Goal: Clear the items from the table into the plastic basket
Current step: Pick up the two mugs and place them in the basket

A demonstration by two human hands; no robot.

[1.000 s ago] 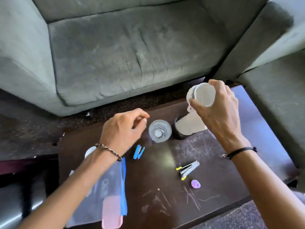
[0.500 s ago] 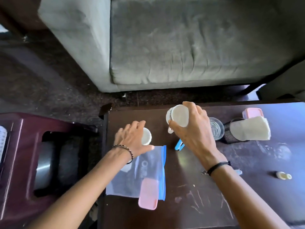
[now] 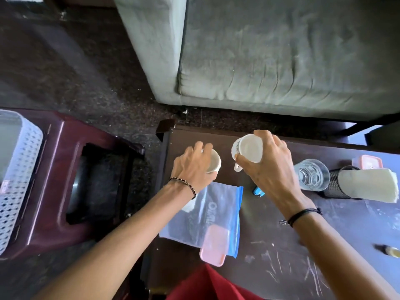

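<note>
My left hand (image 3: 192, 167) grips a small white cup (image 3: 214, 161) near the far left corner of the dark table (image 3: 281, 252). My right hand (image 3: 268, 167) holds a white mug (image 3: 246, 148) tipped on its side above the table, just right of the cup. The white plastic basket (image 3: 19, 169) stands on a maroon stool (image 3: 62, 161) at the far left. A clear zip bag (image 3: 207, 215) with a blue edge lies under my left wrist, a pink lid (image 3: 213, 245) on its near end.
A glass (image 3: 311, 174), a black mesh holder with white napkins (image 3: 365, 185), a pink box (image 3: 366, 161), a blue clip (image 3: 258, 191) and a small bottle (image 3: 389, 251) stay on the table. A grey sofa (image 3: 281, 50) stands beyond it.
The view has swung left, bringing the stool and basket into sight. My left hand reached to the small cup and closed round it. My right hand carried the mug leftward over the table.
</note>
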